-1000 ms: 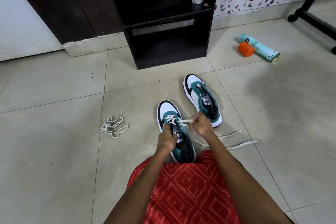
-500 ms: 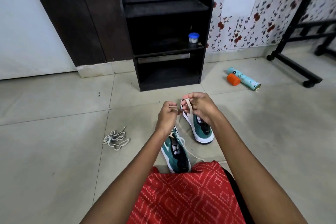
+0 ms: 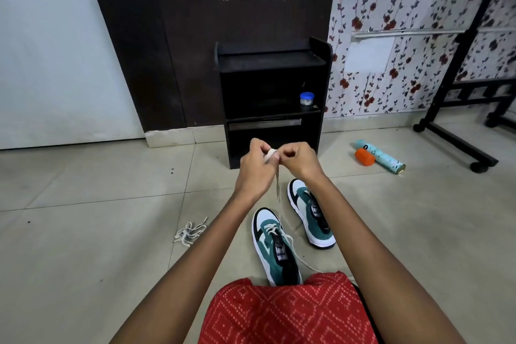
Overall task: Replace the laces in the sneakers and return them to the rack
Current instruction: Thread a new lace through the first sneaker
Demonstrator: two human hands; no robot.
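Note:
Two teal, white and black sneakers lie on the tiled floor. The nearer sneaker (image 3: 275, 248) has a white lace (image 3: 296, 255) through its lower eyelets, one end trailing toward my knee. The farther sneaker (image 3: 311, 215) sits to its right. Both hands are raised in front of the black rack (image 3: 272, 64). My left hand (image 3: 255, 167) pinches a folded bit of white lace, with one strand (image 3: 277, 186) hanging down. My right hand (image 3: 300, 160) has curled fingers meeting the left hand at that lace. A bundle of old white laces (image 3: 190, 233) lies on the floor at left.
A small blue-lidded jar (image 3: 307, 98) stands on the rack's middle shelf. A teal tube (image 3: 381, 156) and an orange cap (image 3: 364, 157) lie on the floor at right. A black wheeled stand (image 3: 458, 137) fills the far right. My red patterned clothing (image 3: 284, 313) covers the bottom.
Both hands rose from the nearer sneaker's eyelets into the air, drawing the lace up. My view tilted up, showing the whole rack and wall.

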